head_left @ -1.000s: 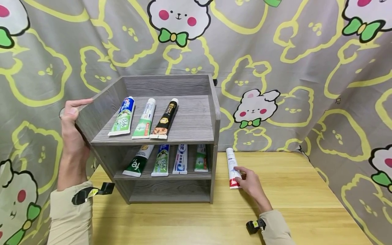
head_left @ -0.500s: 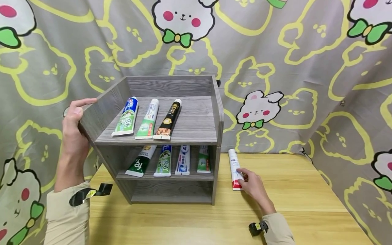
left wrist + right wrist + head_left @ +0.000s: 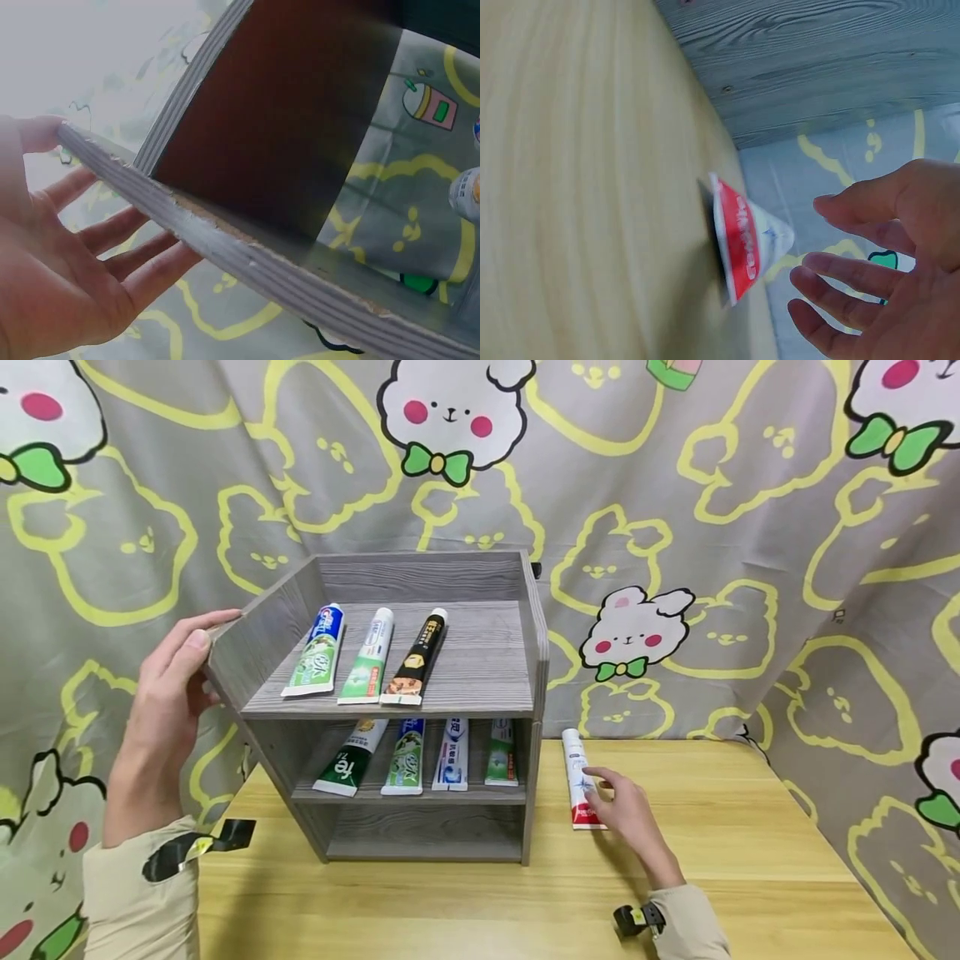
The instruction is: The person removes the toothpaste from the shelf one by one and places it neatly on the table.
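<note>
My left hand (image 3: 168,706) is at the grey wooden shelf unit's (image 3: 420,708) left side panel. In the left wrist view, its straight fingers (image 3: 154,274) reach behind the panel's edge and the thumb side meets the edge's end. A white toothpaste tube with a red end (image 3: 576,781) lies on the table to the right of the unit. My right hand (image 3: 628,810) hovers at that tube, fingers spread and apart from it in the right wrist view, where the tube's red end (image 3: 742,240) faces the camera.
On the top shelf lie a blue-green toothpaste tube (image 3: 315,652), a white-green tube (image 3: 367,657) and a black tube (image 3: 417,658). Several more tubes, such as the dark green one (image 3: 347,766), fill the middle shelf. A patterned curtain (image 3: 735,527) hangs behind the wooden table (image 3: 712,827).
My right fingers have come off the white and red tube, which stays on the table. My left hand has loosened and shifted outward at the side panel. The head view has shifted slightly.
</note>
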A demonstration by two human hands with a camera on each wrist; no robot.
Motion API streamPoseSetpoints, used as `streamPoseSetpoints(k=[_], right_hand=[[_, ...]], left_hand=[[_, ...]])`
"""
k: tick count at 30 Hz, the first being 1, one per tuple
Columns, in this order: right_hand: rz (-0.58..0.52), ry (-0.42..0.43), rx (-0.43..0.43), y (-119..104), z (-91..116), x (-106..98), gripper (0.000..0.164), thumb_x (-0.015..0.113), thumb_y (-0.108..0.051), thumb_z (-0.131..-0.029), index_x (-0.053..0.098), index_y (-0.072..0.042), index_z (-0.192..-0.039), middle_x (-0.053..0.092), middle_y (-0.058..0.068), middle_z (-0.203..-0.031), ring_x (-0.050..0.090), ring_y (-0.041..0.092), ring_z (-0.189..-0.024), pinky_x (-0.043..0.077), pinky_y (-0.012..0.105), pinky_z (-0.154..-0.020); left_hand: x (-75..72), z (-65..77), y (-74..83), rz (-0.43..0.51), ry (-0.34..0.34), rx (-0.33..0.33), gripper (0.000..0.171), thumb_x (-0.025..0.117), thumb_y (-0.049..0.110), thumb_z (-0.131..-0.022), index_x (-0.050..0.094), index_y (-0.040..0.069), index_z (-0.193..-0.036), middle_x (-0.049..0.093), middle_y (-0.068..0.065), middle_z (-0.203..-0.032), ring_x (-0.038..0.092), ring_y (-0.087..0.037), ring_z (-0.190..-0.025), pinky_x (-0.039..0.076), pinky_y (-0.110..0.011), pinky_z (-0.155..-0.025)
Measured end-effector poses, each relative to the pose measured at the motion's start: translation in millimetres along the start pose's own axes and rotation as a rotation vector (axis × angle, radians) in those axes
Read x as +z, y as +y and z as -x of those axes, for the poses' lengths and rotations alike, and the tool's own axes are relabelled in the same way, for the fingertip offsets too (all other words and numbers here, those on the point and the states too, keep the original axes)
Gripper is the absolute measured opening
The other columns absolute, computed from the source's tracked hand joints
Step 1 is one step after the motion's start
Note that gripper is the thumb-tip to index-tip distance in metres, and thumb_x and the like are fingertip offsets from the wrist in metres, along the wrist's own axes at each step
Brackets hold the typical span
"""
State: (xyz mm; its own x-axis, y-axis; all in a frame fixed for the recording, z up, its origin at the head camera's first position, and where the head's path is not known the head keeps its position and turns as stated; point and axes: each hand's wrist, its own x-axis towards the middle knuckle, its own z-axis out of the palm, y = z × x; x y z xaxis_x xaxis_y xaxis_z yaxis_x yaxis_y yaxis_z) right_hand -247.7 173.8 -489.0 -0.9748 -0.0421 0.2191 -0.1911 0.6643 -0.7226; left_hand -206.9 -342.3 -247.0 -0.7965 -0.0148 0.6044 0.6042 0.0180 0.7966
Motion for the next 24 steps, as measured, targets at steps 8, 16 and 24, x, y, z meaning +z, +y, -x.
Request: streamPoseSetpoints(k=[8,16,24], right_hand=[[-0.058,0.038,-0.062,-18.9,1.5,-10.9,0.038,0.068,-0.002,-0.094,0.066,-0.003,-0.132,0.062,0.026,-0.135,0.061,0.046,-0.12,0.051,0.058,-0.095],[-0.111,0.083,-0.122,-44.7,7.7,-27.7,0.038,0.068,-0.002,-0.096,0.067,-0.005,-0.133,0.062,0.02,-0.138,0.06,0.042,-0.123,0.052,0.057,-0.094],[-0.161,0.102,-0.22,-72.3,20.5,-47.4,0.038,0.069,-0.002,-0.096,0.067,-0.006,-0.134,0.06,0.016,-0.143,0.06,0.039,-0.123,0.055,0.056,-0.089]], left_hand=[[-0.8,-0.6,1.4,-0.032,0.02,-0.024,0.039,0.049,0.021,-0.108,0.058,0.004,-0.141,0.059,-0.012,-0.115,0.061,-0.017,-0.085,0.056,-0.025,-0.06],[-1.3,-5.2,1.4,-0.059,0.046,-0.03,0.035,0.053,0.02,-0.106,0.062,0.003,-0.136,0.059,-0.01,-0.107,0.056,-0.016,-0.074,0.054,-0.025,-0.059],[-7.2,-6.0,1.1,-0.013,0.009,-0.038,0.034,0.054,0.015,-0.106,0.061,0.001,-0.136,0.06,-0.009,-0.103,0.058,-0.013,-0.071,0.057,-0.026,-0.061]])
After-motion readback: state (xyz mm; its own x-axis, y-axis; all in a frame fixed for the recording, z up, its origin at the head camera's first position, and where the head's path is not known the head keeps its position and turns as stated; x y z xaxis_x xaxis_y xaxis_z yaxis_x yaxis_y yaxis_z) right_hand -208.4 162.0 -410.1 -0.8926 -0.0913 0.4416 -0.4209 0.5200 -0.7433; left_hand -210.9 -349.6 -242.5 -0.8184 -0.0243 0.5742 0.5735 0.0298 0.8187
